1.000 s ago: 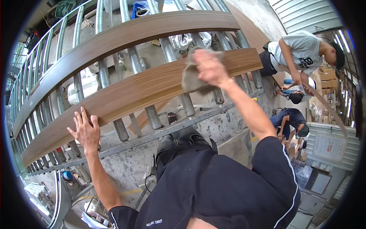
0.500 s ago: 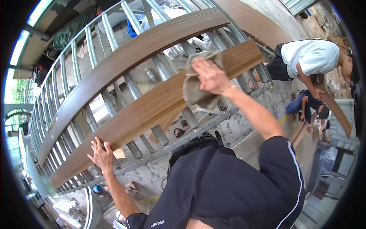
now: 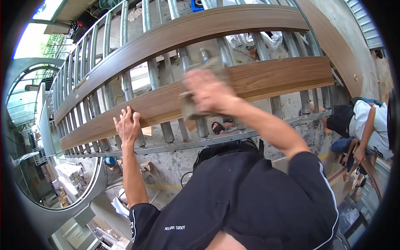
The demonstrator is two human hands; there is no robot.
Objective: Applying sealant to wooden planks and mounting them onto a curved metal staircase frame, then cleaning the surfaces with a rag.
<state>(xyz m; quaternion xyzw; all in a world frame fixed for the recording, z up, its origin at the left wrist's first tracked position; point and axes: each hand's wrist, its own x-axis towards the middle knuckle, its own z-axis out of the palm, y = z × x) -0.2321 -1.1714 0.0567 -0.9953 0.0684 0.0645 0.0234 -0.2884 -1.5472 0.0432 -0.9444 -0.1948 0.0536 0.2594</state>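
A long wood-grain plank (image 3: 275, 79) with a stepped near edge lies across the metal bars of a rack (image 3: 166, 148). My right hand (image 3: 208, 91), smeared by motion, presses a grey-brown cloth (image 3: 188, 107) against this plank near its middle. Part of the cloth shows beyond the hand and hangs over the plank's near edge. Farther left, my left hand (image 3: 127, 127) rests on the near edge with its fingers spread and nothing in them. A second wood-grain plank (image 3: 233, 21) lies farther off on the same bars, touched by neither hand.
White plastic wrapping (image 3: 250, 41) shows below the bars. A wide brown board (image 3: 329, 46) stands beyond the rack's right end. People in a white shirt (image 3: 375, 125) and blue clothing (image 3: 345, 146) are at the right. A large ring-shaped frame (image 3: 96, 179) is at lower left.
My right hand has slid the cloth leftward along the near plank, closer to my left hand. My left hand stays on the plank's near edge. The whole view has turned and shifted.
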